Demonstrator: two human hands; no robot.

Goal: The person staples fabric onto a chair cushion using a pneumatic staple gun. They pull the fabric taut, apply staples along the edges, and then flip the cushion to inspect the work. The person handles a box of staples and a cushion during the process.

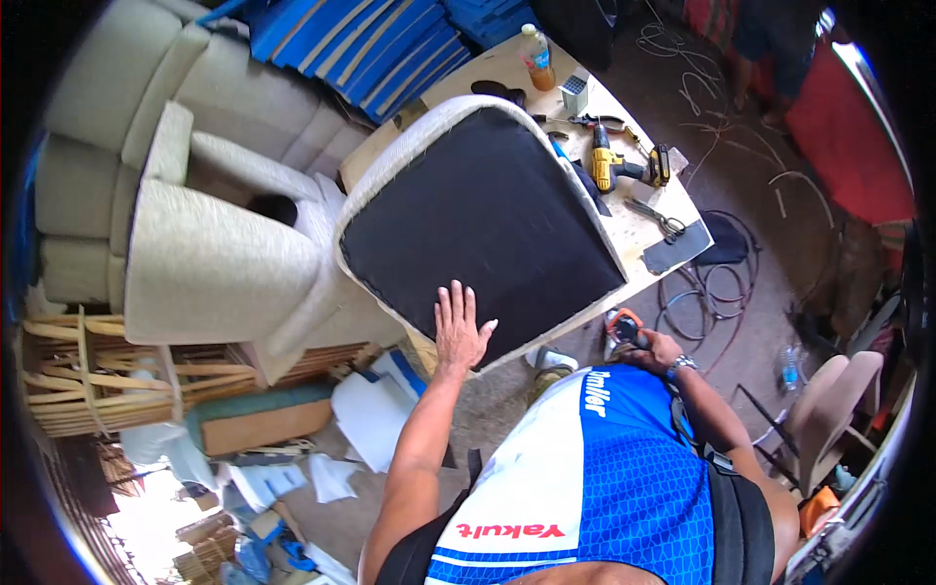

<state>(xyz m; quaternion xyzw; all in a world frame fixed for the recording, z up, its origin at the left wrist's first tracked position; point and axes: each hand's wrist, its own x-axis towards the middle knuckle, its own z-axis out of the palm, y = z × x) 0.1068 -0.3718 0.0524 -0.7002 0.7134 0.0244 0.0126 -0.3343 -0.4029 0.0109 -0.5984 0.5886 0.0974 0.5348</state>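
A light grey upholstered seat (429, 122) lies with its black-covered underside (478, 224) facing up on the wooden worktable. My left hand (460, 327) rests flat on the black cloth near the seat's front edge, fingers stretched out and holding nothing. Beside the table's near edge, my right hand (659, 351) is closed round an orange and black tool that looks like a staple gun (624, 330). That tool is apart from the seat, and part of it is hidden by my hand.
The worktable (639, 255) bears a yellow drill (604, 166), scissors (658, 220), pliers and a bottle (537, 58). A grey armchair (224, 253) stands left. Coiled hoses (717, 292) lie on the floor at right, near a chair (819, 409). Wooden frames (88, 370) and scraps lie lower left.
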